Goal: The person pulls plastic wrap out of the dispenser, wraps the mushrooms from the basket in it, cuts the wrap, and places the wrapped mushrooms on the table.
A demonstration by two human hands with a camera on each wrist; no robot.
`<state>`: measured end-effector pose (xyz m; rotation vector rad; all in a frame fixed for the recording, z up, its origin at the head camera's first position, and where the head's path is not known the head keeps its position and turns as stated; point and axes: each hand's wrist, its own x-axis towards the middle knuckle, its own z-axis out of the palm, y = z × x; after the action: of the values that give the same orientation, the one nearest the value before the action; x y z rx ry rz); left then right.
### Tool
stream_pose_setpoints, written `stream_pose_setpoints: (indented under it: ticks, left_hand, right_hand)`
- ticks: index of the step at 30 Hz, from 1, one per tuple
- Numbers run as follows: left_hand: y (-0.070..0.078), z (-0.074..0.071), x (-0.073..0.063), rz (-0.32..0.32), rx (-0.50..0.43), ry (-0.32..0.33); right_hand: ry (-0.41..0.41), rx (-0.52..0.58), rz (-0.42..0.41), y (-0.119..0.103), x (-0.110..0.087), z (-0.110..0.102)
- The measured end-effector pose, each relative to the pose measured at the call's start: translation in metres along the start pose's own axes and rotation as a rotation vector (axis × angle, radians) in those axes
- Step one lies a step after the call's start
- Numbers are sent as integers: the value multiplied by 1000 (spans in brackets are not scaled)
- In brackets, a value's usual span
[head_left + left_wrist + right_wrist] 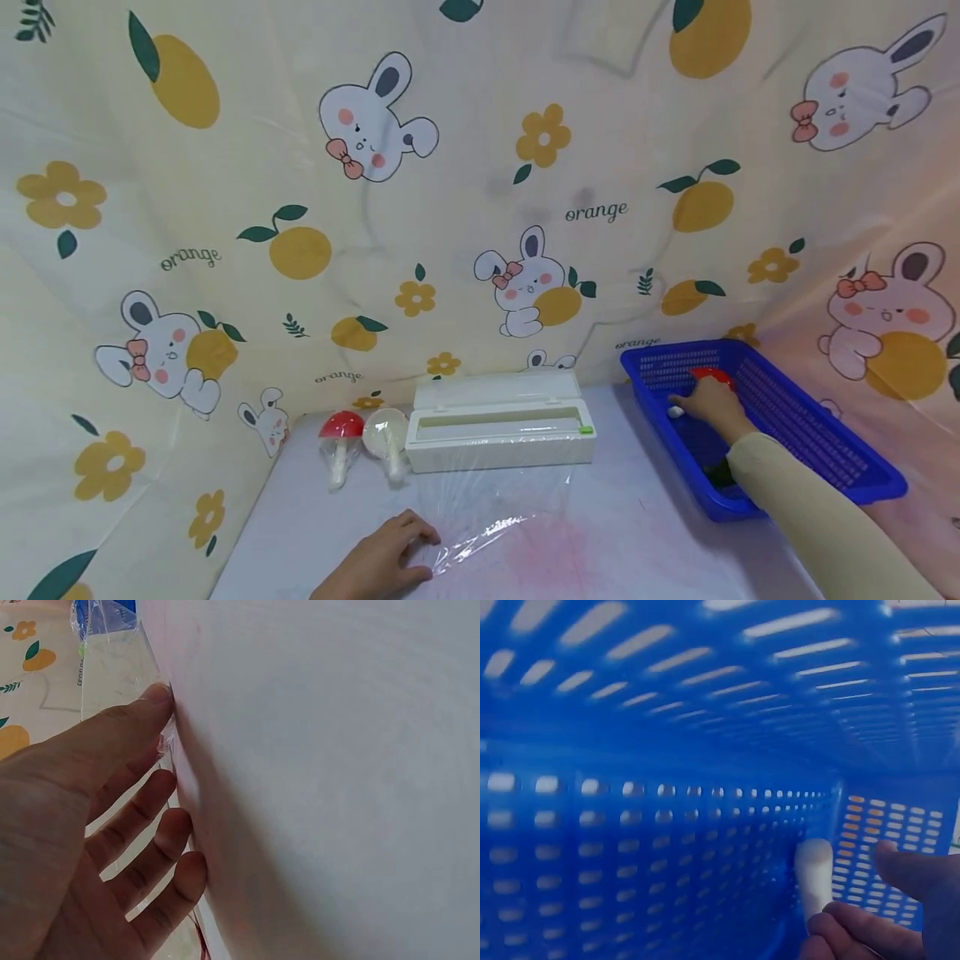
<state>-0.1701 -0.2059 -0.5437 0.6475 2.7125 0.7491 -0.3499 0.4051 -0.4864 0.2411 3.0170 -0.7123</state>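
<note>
My left hand (382, 554) rests on the table at the near corner of a sheet of cling film (487, 525), thumb and fingers apart, fingertips touching the film and tabletop. The clear sheet runs from a white cling film box (502, 442) with its lid raised. Inside a blue basket (825, 492), my right hand (716, 408) reaches to a red-capped toy mushroom (712, 377). Its white stem (815, 881) touches my fingers in the right wrist view, while the thumb stands away from it. The hand hides part of the mushroom.
Left of the box lie a film-wrapped red-capped mushroom (341, 442) and a wrapped pale-capped one (387, 442). A dark green item (718, 475) lies in the basket beside my right sleeve. A patterned cloth (465, 200) rises behind the table.
</note>
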Motion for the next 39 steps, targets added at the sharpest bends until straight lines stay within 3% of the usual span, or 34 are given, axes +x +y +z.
stream_pose_setpoints:
  ticks: [11, 21, 28, 35, 39]
  left_hand:
    - [1, -1, -1, 1, -9, 4]
    - [2, 3, 1, 12, -4, 11]
    - [1, 2, 4, -31, -4, -3]
    - [2, 3, 3, -4, 0, -1]
    - [2, 3, 2, 1, -1, -1]
  right_hand:
    - [-52, 8, 44, 6, 11, 6]
    - [-108, -6, 70, 8, 8, 3]
    - [-122, 36, 67, 8, 7, 0]
    - [-22, 130, 3, 9, 5, -5]
    - [0, 197, 42, 5, -1, -16]
